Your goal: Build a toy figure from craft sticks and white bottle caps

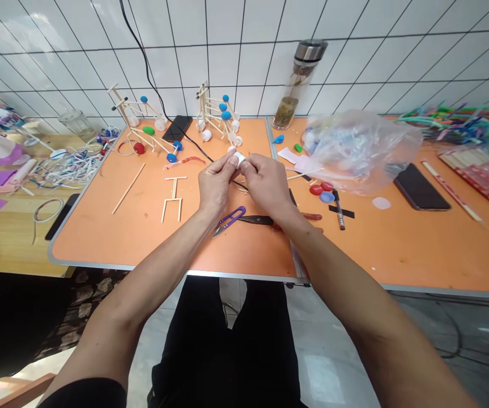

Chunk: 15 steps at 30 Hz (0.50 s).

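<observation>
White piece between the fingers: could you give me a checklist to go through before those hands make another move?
1. White piece held by both hands: ok, left hand and right hand pinch it.
2. Its whole shape visible: cannot tell, fingers cover part.
3. Purple snips nearby: ok, on the orange table, nearer the person than the hands.
4. Black cable away from the hands: not ok, it runs across the table close by them.
5. Flat stick frame apart from the hands: ok, it lies to their left.
</observation>
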Each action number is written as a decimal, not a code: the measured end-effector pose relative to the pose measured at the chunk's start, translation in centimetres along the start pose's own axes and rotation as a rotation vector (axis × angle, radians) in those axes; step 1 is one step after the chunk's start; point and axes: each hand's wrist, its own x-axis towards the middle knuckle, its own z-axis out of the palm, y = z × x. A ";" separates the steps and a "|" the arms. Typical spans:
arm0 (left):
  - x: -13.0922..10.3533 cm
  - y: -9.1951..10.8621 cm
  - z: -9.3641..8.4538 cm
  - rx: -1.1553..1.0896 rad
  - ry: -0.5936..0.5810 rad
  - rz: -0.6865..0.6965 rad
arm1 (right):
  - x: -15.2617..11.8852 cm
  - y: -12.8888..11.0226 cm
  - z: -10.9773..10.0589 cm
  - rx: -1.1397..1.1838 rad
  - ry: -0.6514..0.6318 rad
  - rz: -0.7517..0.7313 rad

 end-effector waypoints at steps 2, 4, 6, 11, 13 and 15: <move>0.0 -0.2 0.0 0.003 0.016 -0.001 | -0.3 -0.3 0.1 -0.142 0.062 -0.045; -0.1 -0.4 -0.1 0.013 0.012 0.016 | -0.2 -0.5 0.1 -0.078 0.064 -0.005; -0.2 -0.5 -0.1 0.039 -0.002 0.048 | 0.0 -0.5 0.0 0.198 -0.008 0.129; 0.1 -0.3 -0.3 0.101 -0.035 0.109 | 0.4 -0.9 -0.2 0.896 -0.226 0.479; 0.5 -0.1 -0.4 0.094 -0.045 0.100 | 0.3 -1.0 -0.2 0.902 -0.181 0.448; 0.9 0.1 -0.6 0.071 -0.037 0.069 | 0.2 -1.0 -0.1 0.854 -0.170 0.397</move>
